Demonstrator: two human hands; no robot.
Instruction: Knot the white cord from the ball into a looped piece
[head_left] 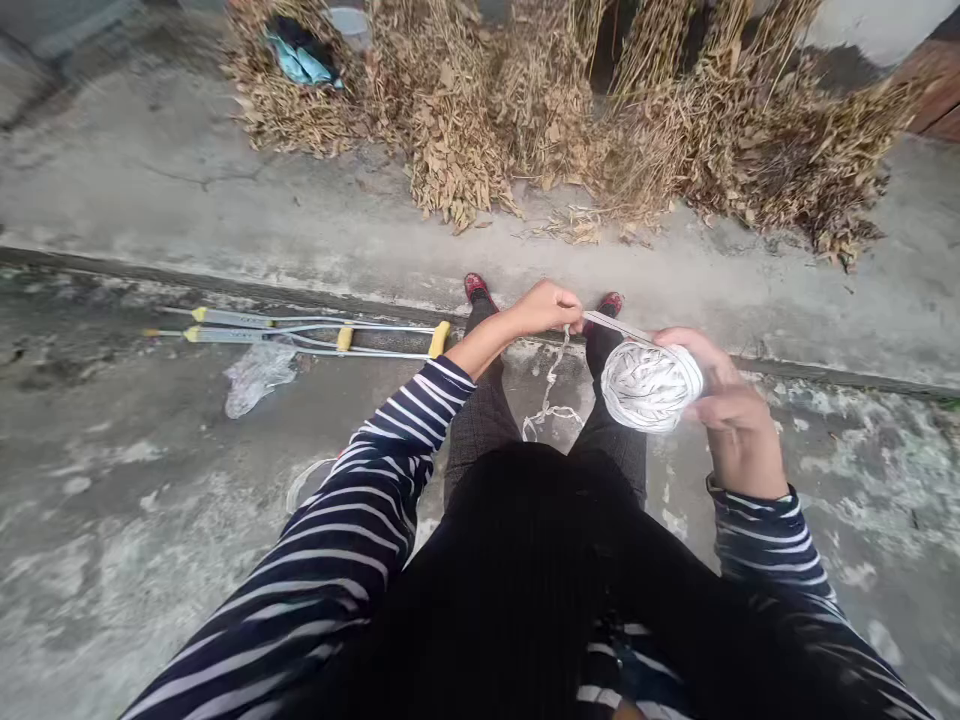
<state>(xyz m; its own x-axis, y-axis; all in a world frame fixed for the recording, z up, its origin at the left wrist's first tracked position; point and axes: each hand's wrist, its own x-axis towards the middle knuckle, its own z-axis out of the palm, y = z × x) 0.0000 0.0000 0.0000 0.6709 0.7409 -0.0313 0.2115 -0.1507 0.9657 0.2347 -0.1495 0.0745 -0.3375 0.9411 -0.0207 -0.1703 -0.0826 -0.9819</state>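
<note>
My right hand (724, 395) is closed around the right side of a large ball of white cord (651, 385), a little blurred by motion. From the top of the ball a flat white strand (619, 326) runs left, pulled straight, to my left hand (546, 307). The fingers of that hand are pinched on the strand. Below the left hand a loose, knotted tail of the cord (553, 380) hangs down, with its lower part in loops between my legs.
Aluminium crutches (315, 335) with yellow pads lie on the ground at left, beside a clear plastic bag (260, 375). A low concrete ledge (337, 235) crosses in front of me. Dried plant bundles (525, 110) line the back, with a blue cloth (300, 60) on them.
</note>
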